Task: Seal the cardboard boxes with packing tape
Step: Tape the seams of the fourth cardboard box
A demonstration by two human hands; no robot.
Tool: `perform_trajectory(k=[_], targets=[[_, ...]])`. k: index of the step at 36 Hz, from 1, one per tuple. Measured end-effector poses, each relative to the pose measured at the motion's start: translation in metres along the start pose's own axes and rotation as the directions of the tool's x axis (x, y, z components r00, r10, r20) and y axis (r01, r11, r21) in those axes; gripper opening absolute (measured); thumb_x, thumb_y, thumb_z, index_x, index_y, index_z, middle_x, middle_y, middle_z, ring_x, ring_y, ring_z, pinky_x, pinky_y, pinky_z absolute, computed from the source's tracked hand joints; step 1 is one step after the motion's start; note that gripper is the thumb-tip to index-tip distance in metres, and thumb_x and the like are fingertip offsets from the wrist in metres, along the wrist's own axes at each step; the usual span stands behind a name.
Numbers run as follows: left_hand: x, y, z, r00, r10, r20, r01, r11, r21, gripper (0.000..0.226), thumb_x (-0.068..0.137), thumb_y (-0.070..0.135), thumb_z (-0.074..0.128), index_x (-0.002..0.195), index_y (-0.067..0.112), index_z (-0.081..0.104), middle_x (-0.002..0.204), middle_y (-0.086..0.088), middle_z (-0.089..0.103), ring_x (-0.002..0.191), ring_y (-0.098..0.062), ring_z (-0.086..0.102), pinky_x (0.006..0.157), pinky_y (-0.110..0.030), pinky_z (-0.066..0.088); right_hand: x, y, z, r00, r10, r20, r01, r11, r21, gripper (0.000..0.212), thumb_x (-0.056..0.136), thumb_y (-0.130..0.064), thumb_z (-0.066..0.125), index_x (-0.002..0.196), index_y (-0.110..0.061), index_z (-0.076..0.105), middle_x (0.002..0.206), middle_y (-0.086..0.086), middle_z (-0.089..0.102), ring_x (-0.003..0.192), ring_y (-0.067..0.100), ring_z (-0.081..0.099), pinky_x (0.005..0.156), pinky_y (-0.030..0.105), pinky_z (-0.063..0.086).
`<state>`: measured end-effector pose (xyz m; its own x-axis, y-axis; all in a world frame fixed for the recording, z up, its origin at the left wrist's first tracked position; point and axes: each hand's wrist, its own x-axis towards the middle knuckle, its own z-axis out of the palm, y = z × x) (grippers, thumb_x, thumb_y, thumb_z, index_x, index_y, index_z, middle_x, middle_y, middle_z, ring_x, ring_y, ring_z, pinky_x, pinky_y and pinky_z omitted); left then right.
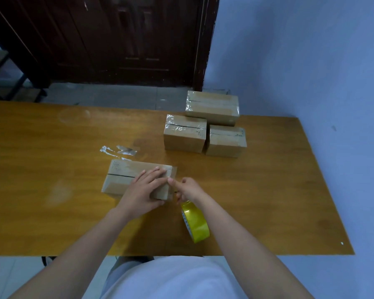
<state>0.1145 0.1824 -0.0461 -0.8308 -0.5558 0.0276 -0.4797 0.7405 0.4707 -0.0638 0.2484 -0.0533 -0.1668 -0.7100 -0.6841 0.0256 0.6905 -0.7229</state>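
While my left hand (146, 188) is lying flat, pinning the brown cardboard box (125, 180) on the wooden table (52, 137), my right hand (187, 189) is gripping the yellow tape roll (195, 222) just right of it, thumb tacking the strip's end down, I reckon.

The person is wearing a plain white top (177, 279) that is filling the bottom of the view. Both forearms are showing bare, with no sleeves reaching them. The left hand (143, 188) and right hand (189, 188) are wearing no gloves, rings, or watch.
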Motion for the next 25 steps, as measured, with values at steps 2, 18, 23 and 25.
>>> perform_trajectory(k=[2,18,23,25], targets=[[0.001,0.001,-0.001,1.000,-0.002,-0.003,0.002,1.000,-0.005,0.074,0.072,0.032,0.080,0.138,0.026,0.048,0.151,0.008,0.035,0.143,-0.012,0.021,0.117,-0.033,0.006,0.006,-0.003,-0.001,1.000,-0.003,0.027,0.003,1.000,-0.021,0.039,0.089,-0.042,0.060,0.093,-0.007,0.044,0.067,0.008,0.051,0.035,0.006,0.053,0.040,0.023,0.049],[0.009,0.006,-0.012,0.998,-0.059,0.029,0.061,0.996,-0.066,0.068,0.074,0.068,0.042,0.126,0.026,0.050,0.139,0.013,0.042,0.135,-0.007,0.029,0.113,-0.026,0.009,0.020,-0.008,-0.008,0.976,-0.029,0.216,0.044,0.997,-0.065,0.044,0.086,-0.054,0.052,0.095,-0.011,0.057,0.067,0.005,0.059,0.050,0.008,0.061,0.055,0.021,0.052],[0.025,0.010,-0.015,0.995,-0.096,-0.022,0.096,0.995,0.021,0.048,0.085,0.060,0.028,0.104,0.027,0.057,0.115,0.012,0.056,0.114,-0.013,0.049,0.092,-0.030,0.031,0.020,-0.008,-0.009,0.968,-0.050,0.246,0.062,0.997,-0.042,0.068,0.054,-0.074,0.058,0.088,-0.015,0.059,0.066,0.003,0.060,0.053,0.010,0.061,0.058,0.022,0.053],[0.037,0.014,-0.015,0.996,-0.085,-0.042,0.088,0.992,0.093,0.043,0.088,0.056,0.031,0.103,0.025,0.058,0.109,0.009,0.058,0.108,-0.017,0.051,0.083,-0.032,0.035,0.024,-0.003,-0.009,0.970,-0.061,0.236,0.071,0.997,-0.033,0.078,0.046,-0.082,0.062,0.087,-0.015,0.059,0.063,0.001,0.061,0.054,0.011,0.062,0.057,0.022,0.052]])
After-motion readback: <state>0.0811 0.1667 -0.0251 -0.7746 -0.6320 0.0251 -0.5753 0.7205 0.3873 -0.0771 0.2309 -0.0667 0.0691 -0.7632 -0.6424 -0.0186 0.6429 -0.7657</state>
